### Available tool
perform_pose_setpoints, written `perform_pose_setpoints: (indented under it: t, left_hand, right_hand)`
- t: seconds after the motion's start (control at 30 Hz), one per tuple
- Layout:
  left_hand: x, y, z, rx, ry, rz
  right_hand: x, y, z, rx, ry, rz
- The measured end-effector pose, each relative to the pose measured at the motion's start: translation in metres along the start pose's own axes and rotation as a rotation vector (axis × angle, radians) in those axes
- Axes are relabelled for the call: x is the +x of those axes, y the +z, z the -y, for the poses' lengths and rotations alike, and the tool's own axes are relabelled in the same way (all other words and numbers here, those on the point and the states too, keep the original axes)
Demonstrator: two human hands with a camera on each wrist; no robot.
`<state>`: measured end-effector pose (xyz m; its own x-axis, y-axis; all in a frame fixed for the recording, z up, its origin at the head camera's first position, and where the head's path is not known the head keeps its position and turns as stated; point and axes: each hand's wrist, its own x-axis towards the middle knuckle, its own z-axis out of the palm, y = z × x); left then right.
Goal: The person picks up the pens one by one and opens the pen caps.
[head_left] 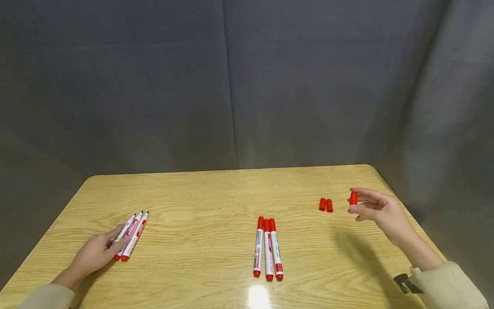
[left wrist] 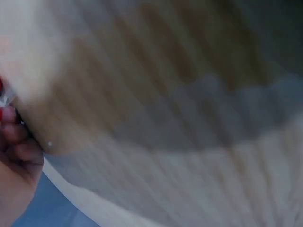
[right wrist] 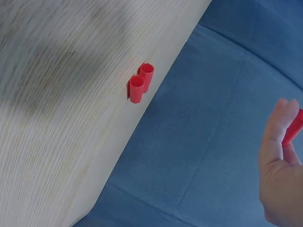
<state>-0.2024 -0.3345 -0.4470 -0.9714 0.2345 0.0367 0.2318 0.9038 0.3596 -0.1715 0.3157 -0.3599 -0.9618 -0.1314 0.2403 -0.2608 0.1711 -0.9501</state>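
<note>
Gripped in left hand (head_left: 94, 253): three uncapped markers (head_left: 137, 236). Pinched in right hand (head_left: 386, 213): one red cap (head_left: 353, 198). On wooden table (head_left: 193, 193): two loose caps (head_left: 322, 204), three capped markers (head_left: 268, 251).

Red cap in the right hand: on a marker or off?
Off. The right hand pinches the red cap by itself: the head view shows just a short red cylinder, nothing extending from it.
</note>
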Motion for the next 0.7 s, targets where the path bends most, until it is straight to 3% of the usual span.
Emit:
perform_pose_setpoints:
  t: [0.13,0.3,0.5,0.7]
  left_hand:
    - [0.002,0.001,-0.001,0.076,-0.026,0.050]
    - [0.002,-0.001,0.001,0.063,-0.030,0.062]
    - [-0.002,-0.007,-0.004,-0.012,-0.019,-0.020]
    - [-0.003,-0.018,-0.023,-0.043,0.016,-0.103]
  right_hand:
    - [0.001,-0.004,0.001,-0.040,-0.001,-0.009]
    - [0.002,-0.009,0.001,-0.089,0.006,-0.002]
    - [0.007,-0.010,-0.005,-0.104,0.034,0.010]
    - [0.015,-0.009,-0.013,-0.180,0.062,0.016]
